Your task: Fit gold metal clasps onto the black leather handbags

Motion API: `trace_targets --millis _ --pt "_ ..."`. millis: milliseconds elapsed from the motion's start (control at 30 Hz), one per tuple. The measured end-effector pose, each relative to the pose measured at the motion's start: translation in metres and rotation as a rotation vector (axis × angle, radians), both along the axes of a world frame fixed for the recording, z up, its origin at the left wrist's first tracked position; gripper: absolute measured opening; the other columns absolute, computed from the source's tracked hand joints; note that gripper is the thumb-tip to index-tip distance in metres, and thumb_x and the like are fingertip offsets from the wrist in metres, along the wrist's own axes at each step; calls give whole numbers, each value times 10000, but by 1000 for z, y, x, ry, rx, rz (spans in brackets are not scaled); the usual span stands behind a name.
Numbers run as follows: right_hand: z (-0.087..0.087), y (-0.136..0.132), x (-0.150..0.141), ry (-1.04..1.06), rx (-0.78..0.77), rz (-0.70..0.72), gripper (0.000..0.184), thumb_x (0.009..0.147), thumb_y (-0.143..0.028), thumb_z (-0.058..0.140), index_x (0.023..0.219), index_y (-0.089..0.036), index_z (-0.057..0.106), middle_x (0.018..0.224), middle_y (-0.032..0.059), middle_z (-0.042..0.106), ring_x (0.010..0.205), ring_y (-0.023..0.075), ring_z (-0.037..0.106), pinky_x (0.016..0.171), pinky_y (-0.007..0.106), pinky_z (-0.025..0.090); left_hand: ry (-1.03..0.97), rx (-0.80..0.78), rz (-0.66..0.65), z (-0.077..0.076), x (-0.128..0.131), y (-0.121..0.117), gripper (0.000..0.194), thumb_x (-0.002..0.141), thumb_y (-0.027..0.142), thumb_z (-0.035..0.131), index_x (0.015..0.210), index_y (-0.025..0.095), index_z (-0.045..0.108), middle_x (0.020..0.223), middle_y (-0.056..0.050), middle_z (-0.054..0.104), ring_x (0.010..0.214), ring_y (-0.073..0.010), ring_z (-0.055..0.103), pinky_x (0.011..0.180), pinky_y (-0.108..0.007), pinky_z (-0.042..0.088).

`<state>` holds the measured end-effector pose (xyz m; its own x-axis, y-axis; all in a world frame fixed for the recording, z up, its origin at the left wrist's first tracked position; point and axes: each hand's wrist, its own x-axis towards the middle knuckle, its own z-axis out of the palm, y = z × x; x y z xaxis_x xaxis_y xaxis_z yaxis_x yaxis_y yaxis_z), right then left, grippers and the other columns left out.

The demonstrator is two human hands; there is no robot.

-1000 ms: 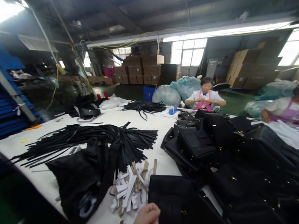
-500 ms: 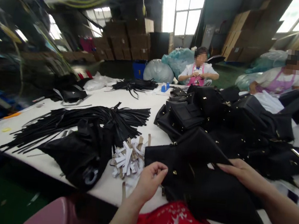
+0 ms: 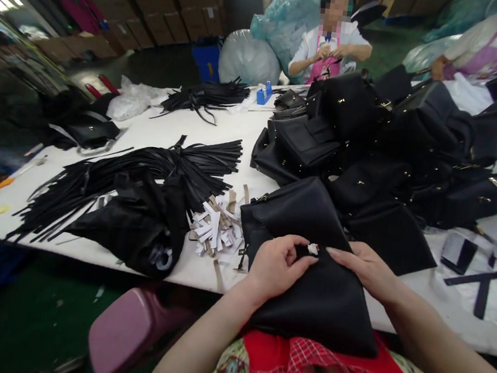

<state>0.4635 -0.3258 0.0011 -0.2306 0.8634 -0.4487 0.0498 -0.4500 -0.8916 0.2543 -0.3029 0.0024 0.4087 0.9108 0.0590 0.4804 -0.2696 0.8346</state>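
Observation:
A black handbag (image 3: pixel 329 306) lies in front of me, partly on the table's front edge and against my red apron. My left hand (image 3: pixel 279 268) rests on it with curled fingers, thumb and forefinger closing at a small whitish piece (image 3: pixel 313 249) on the bag's face. From the other side my right hand (image 3: pixel 367 269) grips the bag, its thumb on top beside that piece and its fingers hidden underneath. A metal zip pull (image 3: pixel 243 256) hangs at the bag's left edge.
Black bags (image 3: pixel 372 129) with gold fittings are heaped behind. Leftward lie bundled black straps (image 3: pixel 143 168), a black plastic bag (image 3: pixel 136 227) and white-and-brown strips (image 3: pixel 215 224). A phone (image 3: pixel 459 252) is at right, a pink stool (image 3: pixel 124 331) below. Two people sit across the table.
The bag has been turned and drawn toward me, flatter now. My left hand has moved right onto the small whitish piece; my right hand has come inward. The view has tilted down.

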Motion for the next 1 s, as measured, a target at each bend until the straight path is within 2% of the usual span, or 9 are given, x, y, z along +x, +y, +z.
trace_targets --millis 100,267,400,500,700,767,867,933,1000 --pt "6 0 3 -87 130 127 459 813 -576 632 693 -134 611 624 -7 531 573 109 439 515 227 322 -29 -21 7 6 -1 4 232 859 371 627 937 171 715 548 48 501 533 -115 488 588 -253 381" --pt "11 2 -3 -244 306 240 463 901 -545 528 701 -140 630 679 5 565 648 137 487 560 226 362 -14 -148 -97 16 -3 15 176 860 289 587 830 163 706 587 31 569 518 -100 463 521 -231 350" --pt "10 4 -6 -238 298 254 463 893 -557 529 712 -144 633 686 4 569 651 141 500 558 225 375 49 -125 -156 20 -6 19 145 851 271 603 781 165 674 637 17 611 583 -118 520 566 -241 371" --pt "6 4 -5 -159 220 218 471 866 -579 560 712 -138 623 653 -3 548 615 129 480 541 226 367 7 -93 -132 18 -8 16 154 866 273 589 774 167 653 721 -15 654 674 -145 568 637 -259 404" --pt "1 1 -7 6 110 167 439 832 -558 631 728 -132 612 628 -15 521 561 97 427 515 223 350 -419 -411 -60 4 -10 4 240 867 375 615 777 155 588 735 -18 608 679 -123 528 654 -240 414" --pt "0 1 -8 23 93 155 442 817 -563 647 716 -134 608 613 -16 524 545 94 426 505 222 354 -538 -531 -63 0 -13 -1 296 848 430 650 781 153 570 663 15 537 584 -86 443 565 -212 351" --pt "-1 2 -8 50 49 109 442 780 -562 685 693 -132 626 609 -1 571 539 104 476 496 224 380 -791 -701 -40 -2 -25 -6 338 814 448 700 769 158 533 586 67 400 467 -39 268 449 -193 188" --pt "-2 4 -5 100 -17 52 426 744 -545 726 700 -126 663 634 23 627 550 121 534 495 227 406 -998 -716 44 1 -42 -8 332 799 407 727 750 161 509 604 71 374 448 -23 213 423 -187 134" --pt "-1 5 0 152 -87 -30 402 700 -518 772 713 -123 698 643 41 665 541 135 571 485 229 427 -1152 -666 149 6 -62 -6 315 791 359 735 741 165 491 649 59 390 449 -16 218 413 -176 136"
